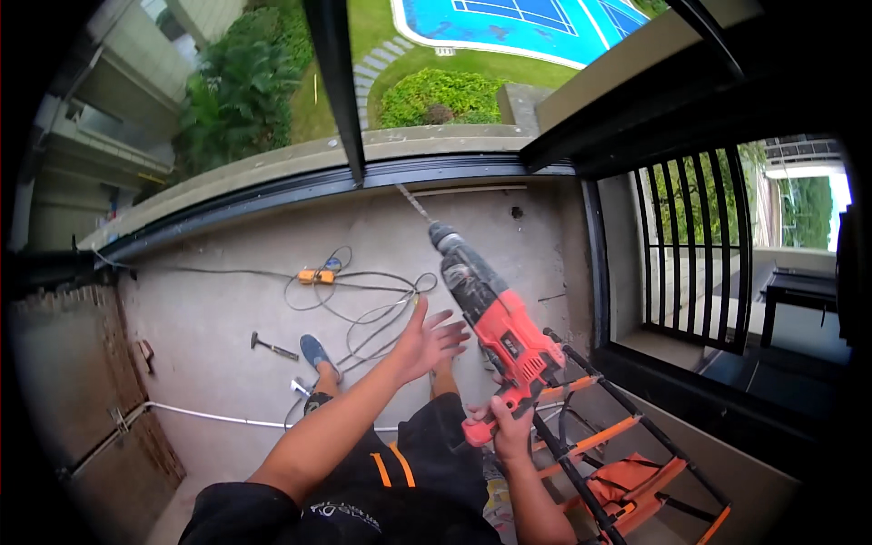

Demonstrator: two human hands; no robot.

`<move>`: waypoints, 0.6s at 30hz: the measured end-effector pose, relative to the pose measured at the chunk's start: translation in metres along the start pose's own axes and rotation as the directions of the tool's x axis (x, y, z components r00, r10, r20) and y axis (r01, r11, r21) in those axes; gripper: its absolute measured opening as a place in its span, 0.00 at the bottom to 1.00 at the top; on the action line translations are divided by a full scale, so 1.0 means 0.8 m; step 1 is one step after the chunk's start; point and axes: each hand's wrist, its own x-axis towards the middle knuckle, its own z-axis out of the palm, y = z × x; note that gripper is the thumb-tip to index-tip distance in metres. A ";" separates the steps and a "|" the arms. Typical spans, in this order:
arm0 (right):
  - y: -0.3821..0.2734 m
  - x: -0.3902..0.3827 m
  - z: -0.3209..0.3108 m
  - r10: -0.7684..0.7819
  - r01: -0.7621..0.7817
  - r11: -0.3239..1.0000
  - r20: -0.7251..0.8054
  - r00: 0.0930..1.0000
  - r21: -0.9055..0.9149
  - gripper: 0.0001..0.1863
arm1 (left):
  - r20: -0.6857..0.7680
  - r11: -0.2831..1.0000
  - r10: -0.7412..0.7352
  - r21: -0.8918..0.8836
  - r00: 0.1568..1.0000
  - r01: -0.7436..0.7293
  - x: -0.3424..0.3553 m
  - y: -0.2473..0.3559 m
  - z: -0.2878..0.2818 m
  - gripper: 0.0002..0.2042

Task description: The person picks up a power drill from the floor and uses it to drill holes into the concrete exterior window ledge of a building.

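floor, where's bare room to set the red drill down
Free floor lies left of the hammer, between the cable run and the white pipe; a smaller patch shows between that pipe and the left forearm. Crowded: the middle, with cable loops, and right of the right hand, with the orange-black frame.

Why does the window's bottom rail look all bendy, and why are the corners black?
In the head view, the wide fisheye lens bends the window's bottom rail; in the head view, the black corners lie outside the lens's round image; also in the head view, the blue court looks bright in daylight, and the drill shows clearly.
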 end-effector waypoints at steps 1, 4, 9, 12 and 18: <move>-0.004 -0.005 -0.020 0.006 -0.006 1.000 0.001 1.000 -0.003 0.08 | 0.063 0.993 0.058 -0.108 0.996 -0.051 0.020 -0.012 0.068 0.46; 0.026 -0.001 -0.075 0.072 -0.072 0.977 -0.003 0.997 -0.201 0.08 | -0.040 0.982 0.024 -0.186 0.999 -0.031 0.078 -0.059 0.091 0.31; -0.026 0.012 -0.166 0.043 0.008 0.917 0.120 0.992 -0.398 0.14 | -0.087 0.991 0.067 -0.112 0.994 -0.077 0.094 -0.130 0.145 0.27; -0.103 0.018 -0.191 0.093 -0.094 0.995 0.032 0.995 0.023 0.13 | -0.077 0.999 0.042 -0.013 0.996 -0.043 0.127 -0.162 0.221 0.25; -0.163 0.047 -0.234 -0.145 0.189 0.960 -0.213 0.966 0.205 0.19 | 0.048 0.979 -0.148 0.150 0.988 0.139 0.258 -0.226 0.396 0.16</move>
